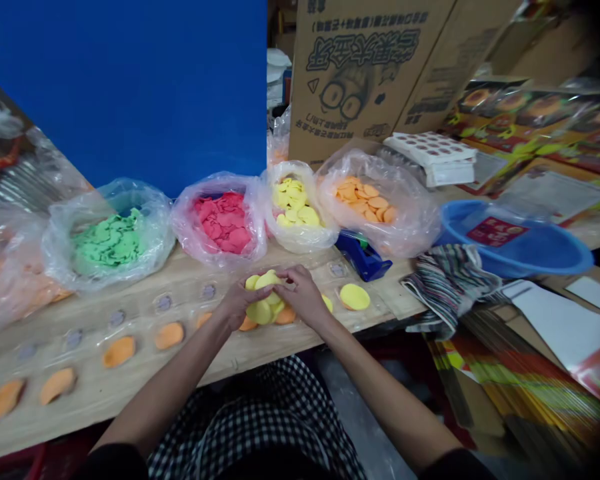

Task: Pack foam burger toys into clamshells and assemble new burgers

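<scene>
Both hands meet over the front of the table around a bunch of thin yellow discs [265,308]. My left hand [241,298] is closed on the bunch from the left. From the right, my right hand [300,293] pinches at the same discs with thumb and fingers. Under and beside them runs a row of orange discs [169,335] in clear plastic. A yellow disc [355,297] lies on top of an orange one at the right end of the row. Behind the row sit small greyish round pieces [164,303], spaced apart.
Plastic-lined bowls stand along the back, holding green pieces [111,239], pink pieces [223,221], yellow discs [295,201] and orange discs [365,199]. A blue tape dispenser [364,257], striped cloth [443,283] and blue basin [535,259] are right. A cardboard box [360,80] rises behind.
</scene>
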Motion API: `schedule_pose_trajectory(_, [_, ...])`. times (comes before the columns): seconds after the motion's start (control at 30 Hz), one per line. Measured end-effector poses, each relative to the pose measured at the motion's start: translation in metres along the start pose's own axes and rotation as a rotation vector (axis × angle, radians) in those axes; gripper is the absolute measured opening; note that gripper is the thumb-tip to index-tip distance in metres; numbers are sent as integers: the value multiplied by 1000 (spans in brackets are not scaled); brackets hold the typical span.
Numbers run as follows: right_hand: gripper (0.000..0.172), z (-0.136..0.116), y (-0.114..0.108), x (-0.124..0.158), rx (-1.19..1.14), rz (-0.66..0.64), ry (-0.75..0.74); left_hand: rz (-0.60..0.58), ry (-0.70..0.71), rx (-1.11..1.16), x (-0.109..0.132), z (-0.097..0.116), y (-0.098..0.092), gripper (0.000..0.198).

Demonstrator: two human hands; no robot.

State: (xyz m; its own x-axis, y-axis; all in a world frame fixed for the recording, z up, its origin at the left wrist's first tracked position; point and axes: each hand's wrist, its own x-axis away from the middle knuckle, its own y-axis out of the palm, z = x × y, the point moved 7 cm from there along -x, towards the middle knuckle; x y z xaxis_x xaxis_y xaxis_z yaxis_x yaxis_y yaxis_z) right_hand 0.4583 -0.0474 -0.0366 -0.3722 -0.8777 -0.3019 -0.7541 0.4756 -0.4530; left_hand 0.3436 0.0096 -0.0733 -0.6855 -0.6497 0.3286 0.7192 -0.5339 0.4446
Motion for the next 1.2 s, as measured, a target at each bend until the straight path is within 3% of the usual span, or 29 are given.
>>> schedule_pose_trajectory(0.23, [20,4,21,7,-433,-16,234,84,-35,102,9,-11,-23,47])
schedule_pose_trajectory(0.43, [27,9,9,10,-615,49,318,158,-77,157,14,-10,-49,50])
schedule_pose_trajectory(0.53, [23,17,0,15,-438,60,275,201,-91,188,17,-10,-61,50])
schedule_pose_trajectory(0.63, [11,16,-6,22,-80,46,75,233,-105,206,22,-8,-71,50])
schedule_pose_trajectory(0.7, [4,9,1,30,130,-29,-121,248,-99,217,26,-6,-78,50])
schedule_pose_trajectory(0.8, [15,6,21,47,319,-209,-321,250,-73,227,30,-2,-87,49])
schedule_pose_trajectory(0.9, [16,9,32,60,397,-294,-360,243,-50,236,33,1,-91,49])
schedule_pose_trajectory(1.07, [18,7,30,71,413,-334,-365,249,-55,229,38,6,-91,49])
schedule_pose_trajectory(1.2, [19,5,22,55,496,-245,-334,267,-55,236,41,12,-91,45])
